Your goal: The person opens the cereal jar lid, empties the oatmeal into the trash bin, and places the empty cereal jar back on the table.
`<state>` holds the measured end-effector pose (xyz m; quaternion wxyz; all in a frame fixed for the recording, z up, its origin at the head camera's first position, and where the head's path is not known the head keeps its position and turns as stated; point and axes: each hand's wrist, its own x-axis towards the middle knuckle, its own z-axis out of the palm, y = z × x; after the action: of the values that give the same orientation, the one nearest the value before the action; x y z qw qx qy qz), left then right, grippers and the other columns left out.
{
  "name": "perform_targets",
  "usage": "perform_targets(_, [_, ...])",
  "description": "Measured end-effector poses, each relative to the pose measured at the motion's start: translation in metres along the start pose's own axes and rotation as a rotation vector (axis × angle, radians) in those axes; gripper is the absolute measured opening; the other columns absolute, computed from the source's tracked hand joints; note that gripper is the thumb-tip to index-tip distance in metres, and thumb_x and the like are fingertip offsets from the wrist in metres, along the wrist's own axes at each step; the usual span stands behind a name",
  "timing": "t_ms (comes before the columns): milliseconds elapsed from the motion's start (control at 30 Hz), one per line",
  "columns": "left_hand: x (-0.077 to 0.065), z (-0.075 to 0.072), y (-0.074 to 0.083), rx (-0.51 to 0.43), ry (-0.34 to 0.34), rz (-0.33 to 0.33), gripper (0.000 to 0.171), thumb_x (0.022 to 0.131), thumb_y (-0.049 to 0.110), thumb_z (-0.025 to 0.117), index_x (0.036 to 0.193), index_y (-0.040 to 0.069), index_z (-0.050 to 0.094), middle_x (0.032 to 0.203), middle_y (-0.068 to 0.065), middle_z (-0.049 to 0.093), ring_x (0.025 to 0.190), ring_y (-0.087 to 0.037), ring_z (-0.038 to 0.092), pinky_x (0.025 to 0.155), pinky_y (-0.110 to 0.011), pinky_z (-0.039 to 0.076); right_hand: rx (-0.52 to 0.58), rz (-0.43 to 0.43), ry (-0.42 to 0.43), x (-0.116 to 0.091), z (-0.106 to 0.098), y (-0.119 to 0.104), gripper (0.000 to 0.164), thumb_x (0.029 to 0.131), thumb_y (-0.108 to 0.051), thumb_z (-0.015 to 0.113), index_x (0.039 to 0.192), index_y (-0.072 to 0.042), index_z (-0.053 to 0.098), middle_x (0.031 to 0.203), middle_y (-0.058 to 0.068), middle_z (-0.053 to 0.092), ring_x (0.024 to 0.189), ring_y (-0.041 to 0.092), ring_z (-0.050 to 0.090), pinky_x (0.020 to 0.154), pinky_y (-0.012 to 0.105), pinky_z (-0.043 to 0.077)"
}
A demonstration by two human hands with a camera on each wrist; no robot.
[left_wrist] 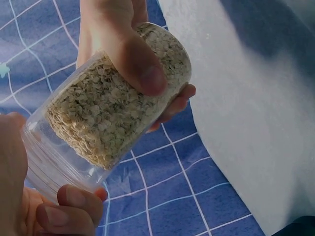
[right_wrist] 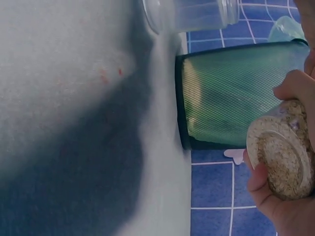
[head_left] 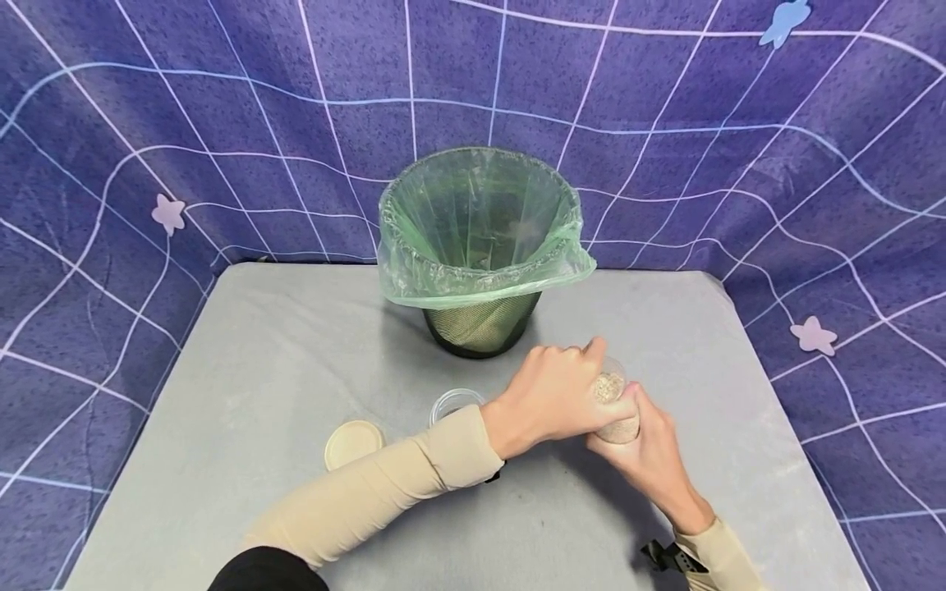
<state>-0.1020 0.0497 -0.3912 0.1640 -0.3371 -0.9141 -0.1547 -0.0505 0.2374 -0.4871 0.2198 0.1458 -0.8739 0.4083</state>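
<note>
A clear jar of rolled oats [left_wrist: 93, 113] is held tilted above the table by both hands. My left hand [head_left: 550, 394] grips the threaded mouth end, fingers curled round it. Lower down, my right hand [head_left: 654, 451] wraps the base end, its thumb across the side in the left wrist view. The oats lie toward the base, with clear space near the mouth. Whether a lid covers the mouth is hidden by the left fingers. A round cream lid [head_left: 355, 444] lies on the table beyond the left forearm.
A mesh waste bin [head_left: 480, 324] with a green liner bag [head_left: 480, 283] stands at the back middle. Partly behind the left forearm is a second clear jar [head_left: 452, 402]. Purple gridded cloth [head_left: 296, 131] hangs round the grey table [head_left: 273, 353].
</note>
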Motion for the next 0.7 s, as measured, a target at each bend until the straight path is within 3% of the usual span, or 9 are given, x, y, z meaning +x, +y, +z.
perform_targets(167, [-0.003,0.002,0.001,0.015,0.028,-0.014,0.042,0.096,0.058,0.062,0.089,0.017,0.06,0.062,0.006,0.059,0.052,-0.014,0.061,0.048,-0.033,0.051,-0.005,0.011,0.019,-0.003,0.006,-0.001,0.056,0.063,-0.009,0.096,0.107,-0.003,0.062,0.089,0.003,0.07,0.074,0.01,0.064,0.065,0.02,0.052])
perform_targets(400, [-0.006,0.006,0.0,0.012,0.052,-0.044,0.041,0.093,0.057,0.064,0.086,0.017,0.06,0.061,0.006,0.056,0.048,-0.012,0.053,0.046,-0.032,0.049,-0.066,-0.032,0.077,-0.005,0.016,-0.002,0.057,0.063,-0.015,0.097,0.102,-0.002,0.058,0.082,0.005,0.066,0.067,0.013,0.062,0.059,0.025,0.052])
perform_targets(700, [-0.008,0.013,-0.002,0.045,0.144,-0.072,0.041,0.089,0.056,0.068,0.074,0.02,0.056,0.056,0.008,0.047,0.045,-0.01,0.048,0.042,-0.032,0.046,-0.094,-0.063,0.147,-0.007,0.026,-0.002,0.061,0.069,-0.016,0.091,0.117,0.004,0.06,0.091,0.015,0.069,0.069,0.024,0.067,0.057,0.034,0.056])
